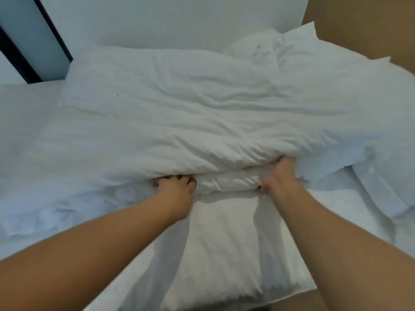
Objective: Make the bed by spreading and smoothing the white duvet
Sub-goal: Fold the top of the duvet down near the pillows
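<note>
Here, from the head camera, the white duvet [202,113] lies bunched up across the middle of the bed [20,122]. The left hand [177,184] and right hand [280,176] each grip its near edge, fingers [179,177] curled tight into the fold. To do this well, I think both hands should pull evenly so the duvet spreads flat without twisting.

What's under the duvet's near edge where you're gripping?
Both the left hand and right hand grip the duvet edge. A folded white layer shows beneath it; further under is covered.
</note>
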### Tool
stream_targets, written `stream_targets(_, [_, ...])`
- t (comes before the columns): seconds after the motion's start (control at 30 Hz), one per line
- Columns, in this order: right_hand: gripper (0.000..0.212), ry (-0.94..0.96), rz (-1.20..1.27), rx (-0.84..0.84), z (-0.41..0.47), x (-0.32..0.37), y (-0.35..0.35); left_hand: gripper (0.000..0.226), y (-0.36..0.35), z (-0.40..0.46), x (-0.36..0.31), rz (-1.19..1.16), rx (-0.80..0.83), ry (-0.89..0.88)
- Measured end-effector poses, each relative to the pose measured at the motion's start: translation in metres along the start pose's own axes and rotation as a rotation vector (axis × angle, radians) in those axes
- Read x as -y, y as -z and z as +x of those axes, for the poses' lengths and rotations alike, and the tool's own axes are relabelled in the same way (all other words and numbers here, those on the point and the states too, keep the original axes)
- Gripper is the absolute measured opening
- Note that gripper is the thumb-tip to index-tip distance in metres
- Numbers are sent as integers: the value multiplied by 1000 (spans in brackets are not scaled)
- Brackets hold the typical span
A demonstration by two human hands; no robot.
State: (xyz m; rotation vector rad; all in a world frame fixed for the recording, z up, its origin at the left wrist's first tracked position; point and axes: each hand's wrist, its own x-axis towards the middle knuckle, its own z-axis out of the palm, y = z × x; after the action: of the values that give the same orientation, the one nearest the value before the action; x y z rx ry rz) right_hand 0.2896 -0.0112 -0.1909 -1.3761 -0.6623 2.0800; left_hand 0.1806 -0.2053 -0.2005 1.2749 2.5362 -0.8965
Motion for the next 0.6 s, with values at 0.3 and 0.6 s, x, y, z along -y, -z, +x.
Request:
stream_targets(0.3, [18,-276,-277,177,-9,-48,-45,73,-1,7,12,-86,-99,71])
stream_targets(0.6, [31,181,-145,-30,19,-20,-43,35,-15,-21,34,-146,-81,-141])
